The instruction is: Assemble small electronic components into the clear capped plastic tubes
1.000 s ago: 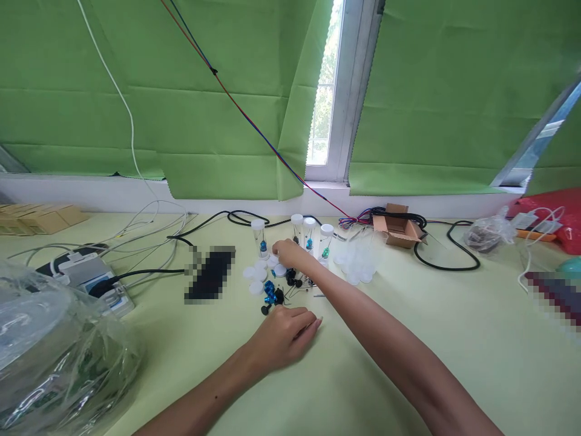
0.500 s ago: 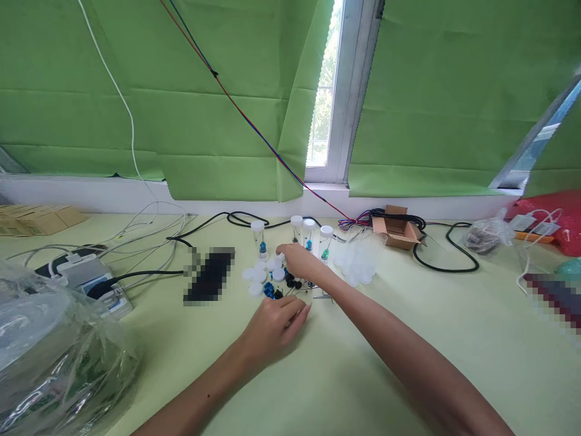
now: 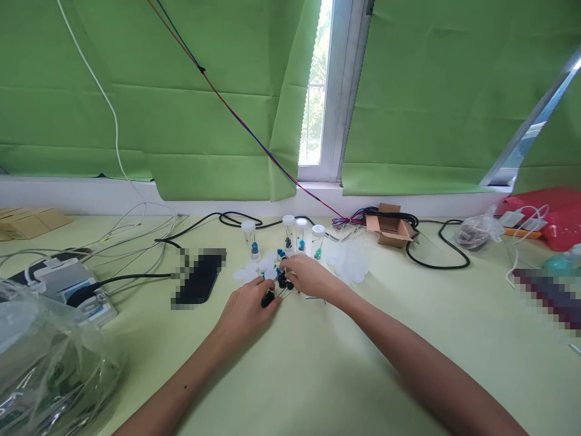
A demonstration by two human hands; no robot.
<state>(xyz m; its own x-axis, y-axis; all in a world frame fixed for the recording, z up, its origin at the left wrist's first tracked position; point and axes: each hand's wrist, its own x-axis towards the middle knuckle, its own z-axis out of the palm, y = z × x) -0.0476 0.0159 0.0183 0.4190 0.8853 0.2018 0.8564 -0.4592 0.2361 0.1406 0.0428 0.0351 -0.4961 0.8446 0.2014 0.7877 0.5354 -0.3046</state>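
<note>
My left hand is low over the table with its fingers curled around a small black knob-like part. My right hand reaches in from the right, fingertips bent together over a cluster of small black parts with thin metal pins; what those fingertips hold is hidden. Small blue parts lie just beyond. White round caps are scattered left of the cluster. Behind stand several clear capped tubes, one with a blue piece at the left and one with a green piece at the right.
Clear empty-looking tubes are heaped to the right, near an open cardboard box and black cable. A black phone, a power strip and a clear plastic bag are on the left.
My right hand has drawn back from the caps and tubes toward the black parts. My left hand has moved slightly left and forward, and now surrounds a black part. The view has shifted slightly.
</note>
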